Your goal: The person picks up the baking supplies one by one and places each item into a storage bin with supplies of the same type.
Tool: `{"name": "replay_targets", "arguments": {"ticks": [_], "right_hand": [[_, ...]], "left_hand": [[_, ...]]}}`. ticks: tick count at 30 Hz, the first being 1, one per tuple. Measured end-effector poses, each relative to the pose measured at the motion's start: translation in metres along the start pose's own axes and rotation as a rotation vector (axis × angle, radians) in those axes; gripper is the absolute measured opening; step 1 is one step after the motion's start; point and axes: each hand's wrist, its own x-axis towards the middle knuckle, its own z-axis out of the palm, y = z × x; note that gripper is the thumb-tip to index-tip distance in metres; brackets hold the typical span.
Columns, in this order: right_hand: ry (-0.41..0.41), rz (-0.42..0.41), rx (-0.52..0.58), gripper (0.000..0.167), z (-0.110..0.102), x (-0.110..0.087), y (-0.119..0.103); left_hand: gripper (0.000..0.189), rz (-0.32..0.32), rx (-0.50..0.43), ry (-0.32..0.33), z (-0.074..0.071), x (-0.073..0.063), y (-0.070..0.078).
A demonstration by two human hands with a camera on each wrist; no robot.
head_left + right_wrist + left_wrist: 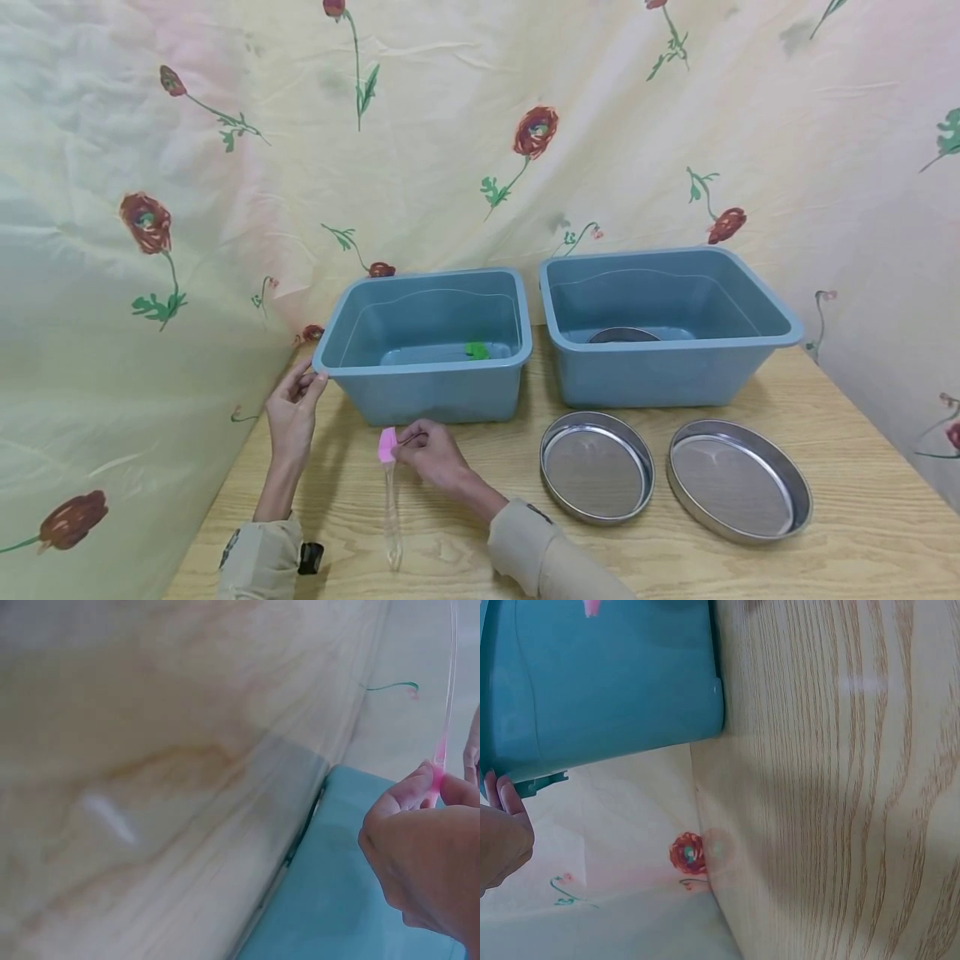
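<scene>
My right hand [438, 457] pinches the pink head of a basting brush [387, 445] between thumb and fingers. The brush's clear handle points down toward me, in front of the left blue plastic basin [431, 395]. In the right wrist view, the right hand [424, 851] is at the pink head [438, 778], with the clear handle rising above. My left hand [291, 417] grips the left basin's rim at its front left corner; the left wrist view shows its fingers [510, 796] at the rim. Inside that basin lies a bright green item [476, 351], its kind unclear.
Right of the left basin stands a second blue basin [645, 375] with a round metal rim [624, 334] partly visible inside. Two round metal sieves, a smaller one [597, 468] and a larger one [738, 481], lie on the wooden table [450, 550]. A flowered cloth [450, 167] hangs behind.
</scene>
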Motion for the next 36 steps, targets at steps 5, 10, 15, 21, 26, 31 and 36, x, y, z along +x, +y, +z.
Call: {"name": "replay_targets", "arguments": {"ticks": [5,10,15,21,26,31,36], "right_hand": [[0.002,-0.017,0.023,0.011,-0.003,-0.001,-0.003],[0.001,-0.034,0.051,0.013,-0.006,-0.004,-0.006],[0.015,-0.052,0.081,0.016,-0.008,-0.008,-0.010],[0.023,-0.052,0.095,0.016,-0.012,-0.009,-0.013],[0.020,-0.040,0.090,0.015,-0.016,-0.011,-0.016],[0.027,-0.044,0.104,0.016,-0.019,-0.013,-0.020],[0.035,-0.053,0.122,0.017,-0.023,-0.015,-0.024]], "left_hand": [[0.041,-0.006,0.000,-0.003,0.000,0.000,0.000],[0.041,-0.009,-0.006,-0.005,0.000,0.000,0.000],[0.043,-0.018,-0.009,-0.005,0.000,0.000,0.000],[0.043,-0.011,-0.005,-0.015,-0.001,0.000,0.000],[0.042,0.002,0.004,-0.023,-0.002,0.000,0.001],[0.042,0.003,-0.003,-0.018,-0.001,0.000,0.002],[0.042,0.003,-0.001,-0.008,-0.001,-0.001,0.002]]}}
